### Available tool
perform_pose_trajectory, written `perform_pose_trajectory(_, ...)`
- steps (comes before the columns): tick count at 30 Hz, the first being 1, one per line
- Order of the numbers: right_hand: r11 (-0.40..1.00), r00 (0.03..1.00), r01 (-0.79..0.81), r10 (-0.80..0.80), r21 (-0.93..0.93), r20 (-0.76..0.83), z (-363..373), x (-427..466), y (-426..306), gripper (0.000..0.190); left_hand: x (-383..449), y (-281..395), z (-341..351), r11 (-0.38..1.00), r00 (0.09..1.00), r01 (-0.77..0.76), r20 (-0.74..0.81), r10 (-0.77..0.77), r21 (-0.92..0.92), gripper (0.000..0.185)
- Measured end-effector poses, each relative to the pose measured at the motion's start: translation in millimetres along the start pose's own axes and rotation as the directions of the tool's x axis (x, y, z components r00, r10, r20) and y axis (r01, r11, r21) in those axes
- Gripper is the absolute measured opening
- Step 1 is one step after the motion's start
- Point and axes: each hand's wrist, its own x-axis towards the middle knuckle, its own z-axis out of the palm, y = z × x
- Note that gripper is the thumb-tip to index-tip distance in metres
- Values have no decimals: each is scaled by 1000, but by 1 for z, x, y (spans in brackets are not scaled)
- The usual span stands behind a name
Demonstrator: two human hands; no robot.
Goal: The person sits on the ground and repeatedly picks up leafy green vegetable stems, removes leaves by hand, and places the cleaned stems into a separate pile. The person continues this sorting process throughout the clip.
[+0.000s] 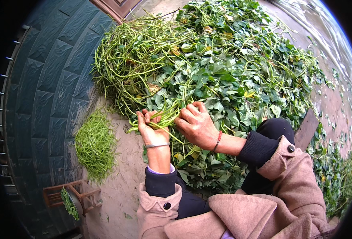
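Note:
My left hand (150,127), palm up and wearing a grey bangle, holds a bundle of long green stems (168,117) across its curled fingers. Close on its right, my right hand (196,125) has its fingers closed over the other end of these stems; its fingertips are partly hidden. A red beaded bracelet circles that wrist. Beneath and beyond both hands spreads a large heap of leafy green vines (220,80). Against its left side lies a tangled mound of mostly bare vines (128,62).
A pile of short cut stems (95,146) lies on the floor at left, beside a dark tiled wall (52,77). Below it, a wooden chair (88,194) bears a container of green leaves (69,204). Plastic sheeting (331,38) lies at upper right. A flat board (307,129) is near my knee.

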Motion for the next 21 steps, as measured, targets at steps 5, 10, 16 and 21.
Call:
perform_pose_trajectory(5,996,1000,-25,25,89,-3,0,2,3,17,-2,0,4,999,1000,27,-5,-27,-31,27)
perform_pose_trajectory(10,284,726,-654,496,702,476,-6,4,1,16,3,3,-1,998,990,58,126,-55,-22,28)
perform_pose_trajectory(16,-26,506,-662,722,749,472,-36,18,35,20,13,40,-9,988,986,-156,65,156,7,23)
perform_pose_trajectory(21,956,957,-288,287,-57,-36,-59,20,58,21,18,51,-16,989,987,-145,64,146,-13,31)
